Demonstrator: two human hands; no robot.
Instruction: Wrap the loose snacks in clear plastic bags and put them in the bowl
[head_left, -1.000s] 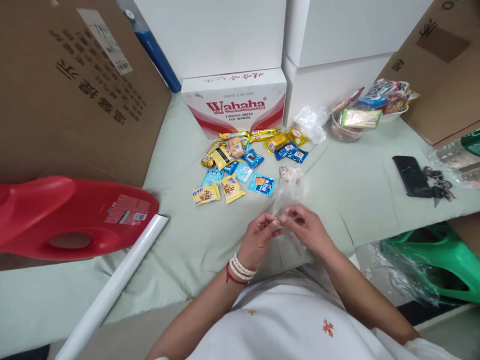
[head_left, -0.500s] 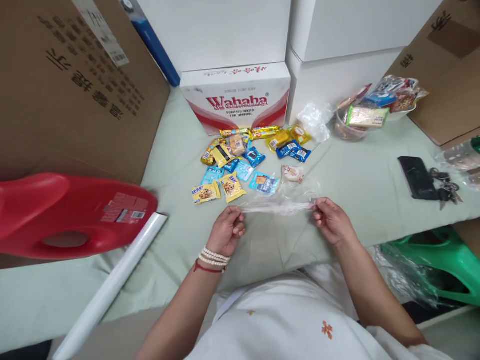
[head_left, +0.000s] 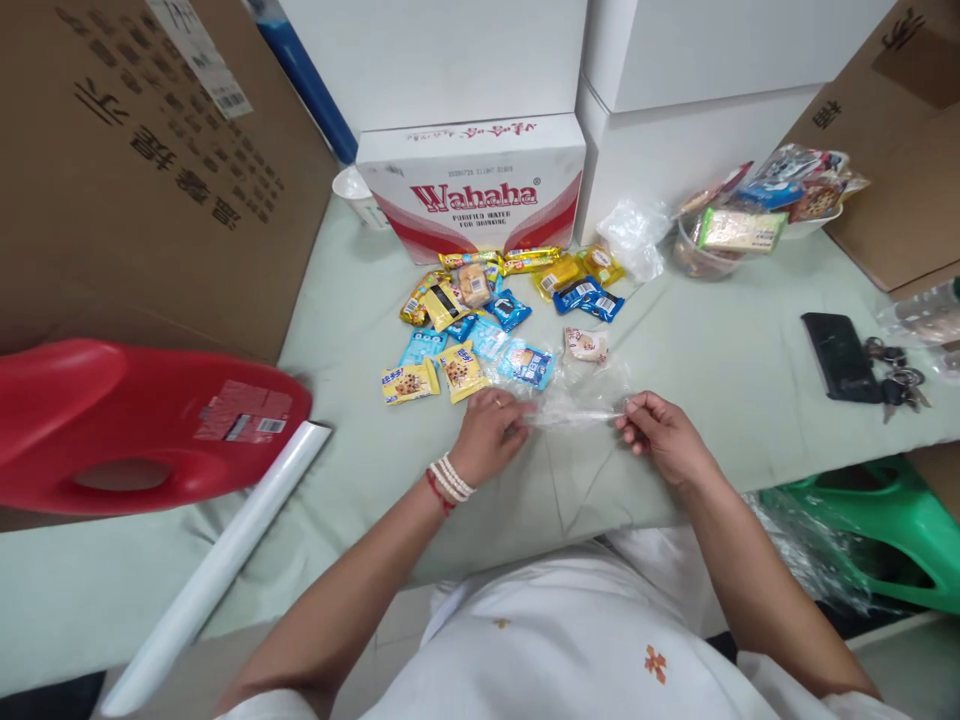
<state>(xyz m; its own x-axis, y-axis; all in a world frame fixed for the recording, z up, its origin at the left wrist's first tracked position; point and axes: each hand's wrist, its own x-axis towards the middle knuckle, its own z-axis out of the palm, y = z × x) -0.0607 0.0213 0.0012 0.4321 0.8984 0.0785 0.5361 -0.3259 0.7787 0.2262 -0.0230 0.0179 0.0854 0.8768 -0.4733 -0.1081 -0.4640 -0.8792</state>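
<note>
Clear bag [head_left: 577, 405]: between our hands, on our side of the Wahaha box [head_left: 480, 195]; its long near edge runs side to side, and the rest goes from our fingers toward that box.
Right hand [head_left: 666, 435]: our thumb and finger pinch the edge's right end.
Left hand [head_left: 489, 432]: at the left end, fingertips blurry; we can't tell if they pinch.
White packet [head_left: 586, 345]: past the bag, toward the box.
Yellow bars [head_left: 531, 260]: just in front of the box.

Single head-worn cam; looks forward and down over the white shirt [head_left: 562, 650]; left hand [head_left: 489, 435] and right hand [head_left: 666, 437] near, just below frame centre; tabletop [head_left: 712, 350] mid-frame; Wahaha box [head_left: 472, 200] farther off, upper part.
</note>
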